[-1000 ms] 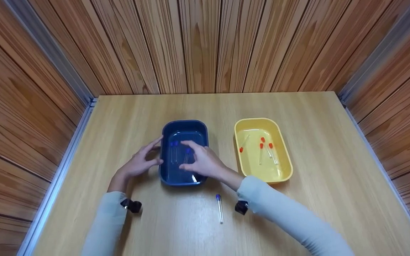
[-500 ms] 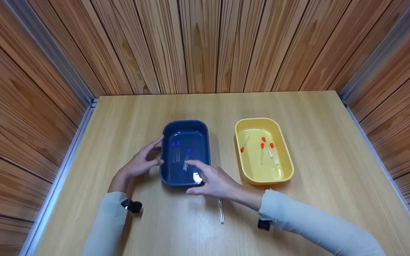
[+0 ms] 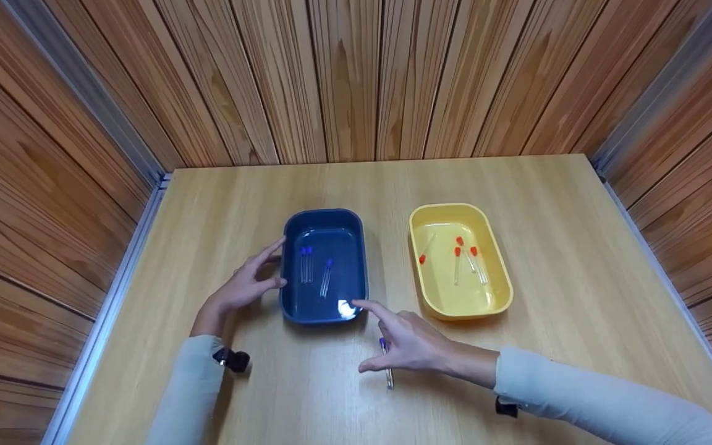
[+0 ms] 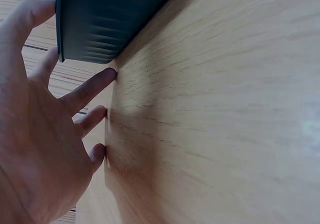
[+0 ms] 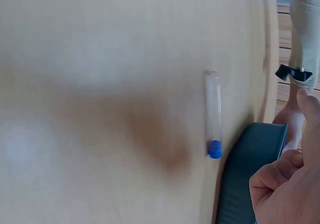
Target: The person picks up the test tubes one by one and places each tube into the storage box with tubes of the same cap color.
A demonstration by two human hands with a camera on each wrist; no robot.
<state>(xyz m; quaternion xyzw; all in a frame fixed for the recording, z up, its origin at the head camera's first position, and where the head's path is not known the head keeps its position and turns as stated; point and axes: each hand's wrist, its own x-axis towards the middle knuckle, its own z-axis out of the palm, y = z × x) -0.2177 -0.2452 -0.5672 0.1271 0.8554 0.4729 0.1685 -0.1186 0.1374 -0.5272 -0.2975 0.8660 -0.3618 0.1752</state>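
Observation:
My left hand (image 3: pixel 241 287) has its thumb and index fingertip at the left wall of the blue tray (image 3: pixel 291 309). In the left wrist view its other fingers are spread, with fingertips at the tabletop. Several clear tubes with blue caps (image 3: pixel 326 278) lie inside this tray. My right hand (image 3: pixel 415 343) hovers over the table at the tray's front right, holding nothing, thumb and index finger wide apart. Beneath it a blue-capped clear tube (image 5: pixel 214 112) lies on the table, partly covered by the hand in the head view.
To the right stands a yellow tray (image 3: pixel 455 303) with several red-capped clear tubes (image 3: pixel 457 266) in it. Wood-panelled walls (image 3: pixel 350 80) enclose the wooden table (image 3: pixel 238 198) at the back and sides.
My right hand has moved from over the blue tray toward the front right, above the loose tube. The left hand has stayed at the tray's left side.

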